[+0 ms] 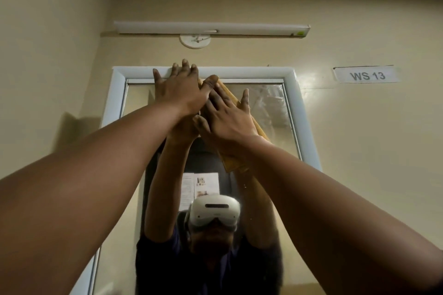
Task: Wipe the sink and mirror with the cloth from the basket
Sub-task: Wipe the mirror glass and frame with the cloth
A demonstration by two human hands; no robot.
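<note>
Up close, two bare forearms rise from the bottom corners and meet high against the mirror (275,112). Left hand (178,90) lies flat, palm to the surface, fingers spread apart, their tips over the top of the white frame (239,71). Right hand (227,115) sits just beside it and a little lower, fingers splayed too, pressing the cloth (236,100) flat on the glass rather than clamping it. Left thumb crosses the right fingers, so the hands touch. That cloth is tan, pinned between palm and mirror near the top edge, and a fold of it hangs below the right wrist. Glass to the right of the cloth looks streaked and smeary. Lower in the mirror comes the reflection: raised arms, a dark shirt, a white headset (214,211), papers on a wall behind. Above the frame, a round white fitting (194,41), then a long tube light (211,28). Off to the right on the beige wall, a label (366,75) reads WS 13.
</note>
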